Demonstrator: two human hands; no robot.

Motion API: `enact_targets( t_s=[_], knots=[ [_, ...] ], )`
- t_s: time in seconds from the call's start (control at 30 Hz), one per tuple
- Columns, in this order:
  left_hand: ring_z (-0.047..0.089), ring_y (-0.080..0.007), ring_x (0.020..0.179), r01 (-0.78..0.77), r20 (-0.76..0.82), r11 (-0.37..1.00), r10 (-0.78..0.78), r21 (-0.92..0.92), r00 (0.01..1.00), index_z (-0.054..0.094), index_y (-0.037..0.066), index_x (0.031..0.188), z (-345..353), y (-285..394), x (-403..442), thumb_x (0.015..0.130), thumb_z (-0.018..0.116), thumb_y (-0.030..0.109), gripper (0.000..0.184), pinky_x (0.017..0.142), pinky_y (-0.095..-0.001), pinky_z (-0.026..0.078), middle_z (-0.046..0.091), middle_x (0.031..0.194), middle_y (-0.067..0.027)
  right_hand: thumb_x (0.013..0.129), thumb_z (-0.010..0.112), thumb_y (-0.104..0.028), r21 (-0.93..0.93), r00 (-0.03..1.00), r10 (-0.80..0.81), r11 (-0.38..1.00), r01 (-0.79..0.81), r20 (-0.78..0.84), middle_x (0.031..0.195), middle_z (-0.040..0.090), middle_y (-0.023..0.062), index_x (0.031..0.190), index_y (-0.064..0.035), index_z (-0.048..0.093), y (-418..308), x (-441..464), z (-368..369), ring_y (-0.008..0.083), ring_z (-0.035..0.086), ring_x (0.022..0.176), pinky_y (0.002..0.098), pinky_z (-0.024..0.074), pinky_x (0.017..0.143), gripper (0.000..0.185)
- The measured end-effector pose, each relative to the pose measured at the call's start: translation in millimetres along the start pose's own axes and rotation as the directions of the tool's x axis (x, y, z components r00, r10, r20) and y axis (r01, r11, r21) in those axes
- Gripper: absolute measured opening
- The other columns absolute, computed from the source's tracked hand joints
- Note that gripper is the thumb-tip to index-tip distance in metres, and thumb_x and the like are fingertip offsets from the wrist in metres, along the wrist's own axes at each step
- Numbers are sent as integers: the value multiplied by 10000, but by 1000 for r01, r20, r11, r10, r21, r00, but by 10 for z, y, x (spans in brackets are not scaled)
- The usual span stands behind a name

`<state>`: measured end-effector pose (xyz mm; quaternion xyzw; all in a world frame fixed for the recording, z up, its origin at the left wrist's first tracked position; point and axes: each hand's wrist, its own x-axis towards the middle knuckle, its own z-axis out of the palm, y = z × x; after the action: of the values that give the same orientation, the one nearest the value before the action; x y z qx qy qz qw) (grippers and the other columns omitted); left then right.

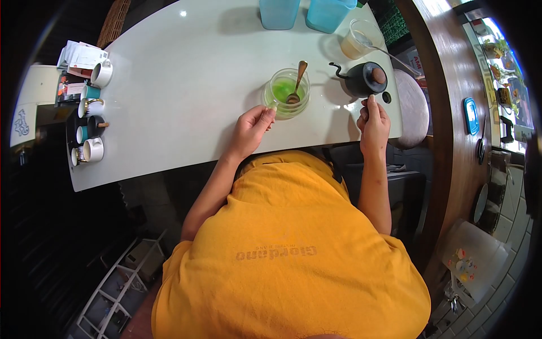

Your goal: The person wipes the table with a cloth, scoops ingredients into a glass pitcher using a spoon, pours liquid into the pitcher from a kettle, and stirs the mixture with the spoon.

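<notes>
A clear glass cup (287,112) with bright green liquid (282,88) stands near the front of the white table. A metal spoon (301,72) leans in it, handle up against the far rim. My left hand (252,131) is closed, thumb and fingers pinched at the cup's near left edge. To the right is a small black gooseneck kettle (359,81) with a brown lid knob (378,75), its spout pointing left toward the cup. My right hand (375,125) pinches the kettle's near side, where the handle is mostly hidden. Beside it lies a small round black piece (387,98).
At the back stand two blue plastic containers (278,14) and a clear pitcher (353,46) with a long-handled spoon (395,57) resting in it. Several cups (94,149) line the left edge. A round grey stool (411,110) stands past the right edge, near a wooden counter (446,147).
</notes>
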<state>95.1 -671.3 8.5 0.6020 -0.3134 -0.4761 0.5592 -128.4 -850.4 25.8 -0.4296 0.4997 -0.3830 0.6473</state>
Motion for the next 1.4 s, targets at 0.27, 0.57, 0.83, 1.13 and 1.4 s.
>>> enact_targets(
  t_s=[0.27, 0.57, 0.83, 1.13, 1.4],
  knots=[
    [480, -57, 705, -9, -10, 1000, 9, -24, 1000, 580, 44, 843, -43, -8, -5, 986, 546, 310, 304, 670, -211, 415, 543, 751, 22, 965, 574, -322, -68, 998, -28, 997, 24, -62, 633, 414, -48, 879, -13, 577, 139, 97, 6, 32, 307, 498, 209, 236, 454, 321],
    [483, -64, 718, 9, -23, 1000, -9, 16, 1000, 584, 44, 868, -93, -9, -5, 1000, 517, 273, 273, 683, -216, 418, 551, 784, 13, 963, 574, -343, -93, 996, -22, 996, 14, -85, 622, 427, -55, 866, -32, 593, 168, 182, 0, 31, 321, 496, 205, 239, 454, 326],
    [486, -63, 721, 19, -18, 1000, -19, 17, 1000, 588, 49, 876, -106, -4, -1, 997, 519, 271, 262, 683, -216, 416, 566, 795, 12, 956, 580, -373, -175, 999, -23, 984, 18, -28, 632, 455, -35, 910, 3, 611, 124, 228, -95, 46, 383, 526, 206, 284, 465, 381],
    [484, -59, 713, 24, -49, 999, -23, 28, 999, 595, 54, 872, -78, 18, 5, 995, 520, 282, 270, 657, -207, 400, 557, 780, 19, 795, 769, -184, -602, 683, -703, 463, 651, 199, 771, 598, 71, 1067, -37, 666, -459, -220, 351, 161, 560, 630, 295, 451, 567, 325],
    [461, -50, 680, 15, -84, 999, -12, 36, 996, 603, 42, 865, -29, 43, 0, 990, 531, 291, 288, 630, -206, 385, 544, 745, 30, 792, 750, -279, -576, 754, -446, 487, 657, 483, 767, 597, 94, 1051, -31, 682, -105, 117, 987, 265, 582, 744, 360, 474, 689, 365]
  ],
)
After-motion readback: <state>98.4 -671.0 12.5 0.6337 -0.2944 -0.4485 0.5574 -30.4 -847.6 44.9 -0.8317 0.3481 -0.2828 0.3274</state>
